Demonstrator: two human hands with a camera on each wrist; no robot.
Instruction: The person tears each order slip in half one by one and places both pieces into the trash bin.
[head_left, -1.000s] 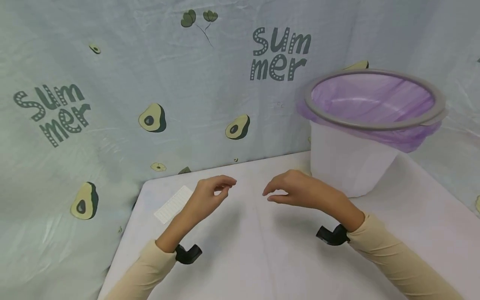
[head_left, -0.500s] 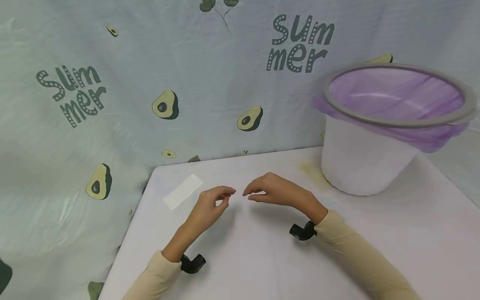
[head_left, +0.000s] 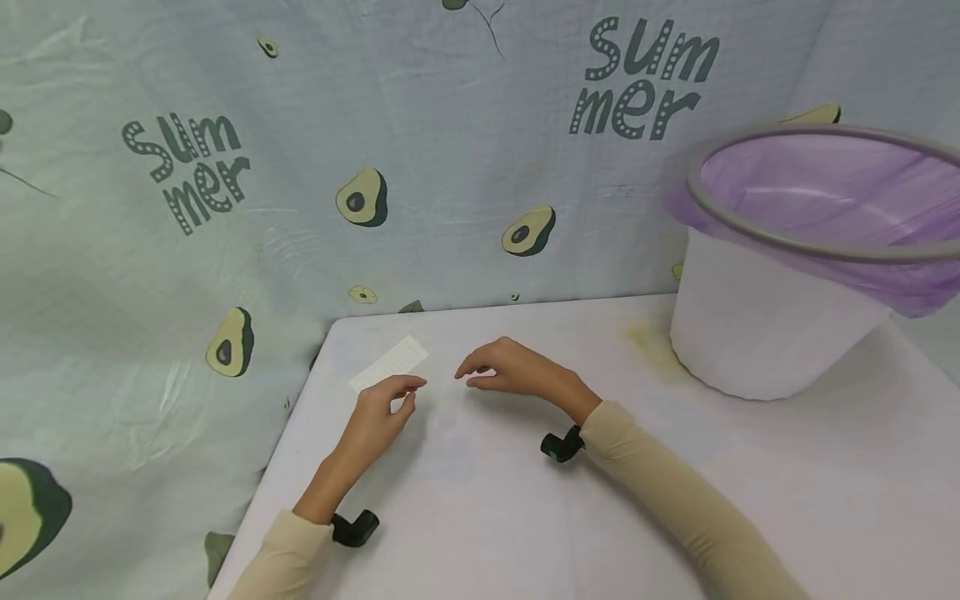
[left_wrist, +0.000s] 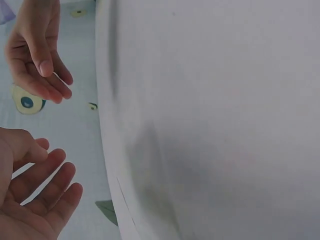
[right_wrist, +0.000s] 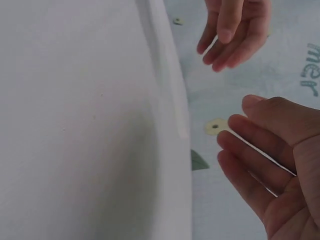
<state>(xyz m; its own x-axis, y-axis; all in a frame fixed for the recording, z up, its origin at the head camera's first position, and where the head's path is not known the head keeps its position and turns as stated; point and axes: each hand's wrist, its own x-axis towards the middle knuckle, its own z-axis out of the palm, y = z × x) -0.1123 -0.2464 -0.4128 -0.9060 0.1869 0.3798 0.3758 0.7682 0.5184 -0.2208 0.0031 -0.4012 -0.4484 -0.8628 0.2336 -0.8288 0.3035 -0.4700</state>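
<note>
A flat white rectangular strip with faint rows of marks [head_left: 392, 363] lies near the table's far left corner. My left hand [head_left: 378, 417] hovers just in front of it, fingers loosely bent and holding nothing. To its right, my right hand [head_left: 517, 368] is held above the table with relaxed fingers, also holding nothing. A small gap separates the fingertips of the two hands. In the left wrist view the left hand [left_wrist: 35, 185] shows a bare palm; the right wrist view shows the right hand [right_wrist: 275, 155] with nothing in it.
A white bin [head_left: 772, 317] with a grey rim and a purple bag liner [head_left: 817, 187] stands at the back right of the white-covered table [head_left: 480, 517]. Behind the table hangs a curtain [head_left: 450, 167] printed with avocados and lettering.
Both hands have shifted left over the table, the right one farther, narrowing the gap between them before it widened slightly. The head view has turned, so the bin appears farther right.
</note>
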